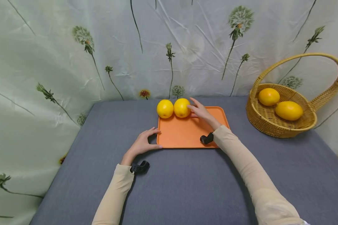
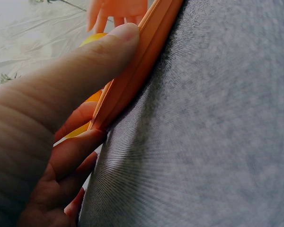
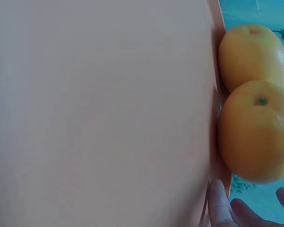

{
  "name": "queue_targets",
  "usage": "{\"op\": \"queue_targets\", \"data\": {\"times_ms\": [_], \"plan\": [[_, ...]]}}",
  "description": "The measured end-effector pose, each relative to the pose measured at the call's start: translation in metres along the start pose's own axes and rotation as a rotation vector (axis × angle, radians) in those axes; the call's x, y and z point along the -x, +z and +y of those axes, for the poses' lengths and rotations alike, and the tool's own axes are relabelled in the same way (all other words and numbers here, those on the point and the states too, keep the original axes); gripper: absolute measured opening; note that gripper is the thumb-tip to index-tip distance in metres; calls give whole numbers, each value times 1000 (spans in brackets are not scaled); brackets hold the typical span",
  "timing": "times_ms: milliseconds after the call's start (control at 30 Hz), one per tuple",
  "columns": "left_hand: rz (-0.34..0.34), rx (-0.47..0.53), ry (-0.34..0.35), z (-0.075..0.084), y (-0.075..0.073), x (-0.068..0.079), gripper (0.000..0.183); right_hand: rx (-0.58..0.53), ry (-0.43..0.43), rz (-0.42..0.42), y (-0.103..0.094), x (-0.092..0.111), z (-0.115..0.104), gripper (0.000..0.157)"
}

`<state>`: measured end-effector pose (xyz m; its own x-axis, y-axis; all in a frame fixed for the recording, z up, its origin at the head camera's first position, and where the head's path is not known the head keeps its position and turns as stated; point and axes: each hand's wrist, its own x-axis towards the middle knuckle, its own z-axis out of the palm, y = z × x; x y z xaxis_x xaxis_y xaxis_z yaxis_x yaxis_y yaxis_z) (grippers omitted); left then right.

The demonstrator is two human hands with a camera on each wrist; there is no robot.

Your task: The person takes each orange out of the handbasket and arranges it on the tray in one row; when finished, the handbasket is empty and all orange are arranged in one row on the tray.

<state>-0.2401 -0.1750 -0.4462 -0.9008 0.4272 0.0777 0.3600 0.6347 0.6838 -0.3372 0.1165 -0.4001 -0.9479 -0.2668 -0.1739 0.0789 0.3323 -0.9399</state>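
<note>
An orange tray [image 1: 180, 134] lies on the grey table. Two oranges sit side by side at its far left edge: the left orange [image 1: 165, 108] and the right orange [image 1: 181, 107]. My left hand [image 1: 142, 142] holds the tray's near left corner, with the thumb on the front rim and the fingers at the left side; the left wrist view shows the thumb against the rim. My right hand [image 1: 201, 112] is just right of the right orange, fingers spread. In the right wrist view, a fingertip [image 3: 217, 189] is by the tray's rim, slightly apart from the orange.
A wicker basket [image 1: 281, 132] with a tall handle stands on the table at the right. Inside it lie a round orange fruit [image 1: 268, 97] and a longer orange-yellow fruit [image 1: 289, 111]. A flower-printed curtain [image 1: 129, 68] hangs behind the table.
</note>
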Motion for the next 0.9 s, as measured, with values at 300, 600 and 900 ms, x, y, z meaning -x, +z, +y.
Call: {"op": "queue_targets", "data": {"times_ms": [300,600,900], "plan": [[-2,-7,-6,2,-1,0,67,43,-3,-5,-22,20,2,63],[7,-3,14,2,1,0,65,85,-43,16,-43,41,4,62],[9,8,10,5,-1,2,64,144,-83,41,-62,58,-3,61]]}}
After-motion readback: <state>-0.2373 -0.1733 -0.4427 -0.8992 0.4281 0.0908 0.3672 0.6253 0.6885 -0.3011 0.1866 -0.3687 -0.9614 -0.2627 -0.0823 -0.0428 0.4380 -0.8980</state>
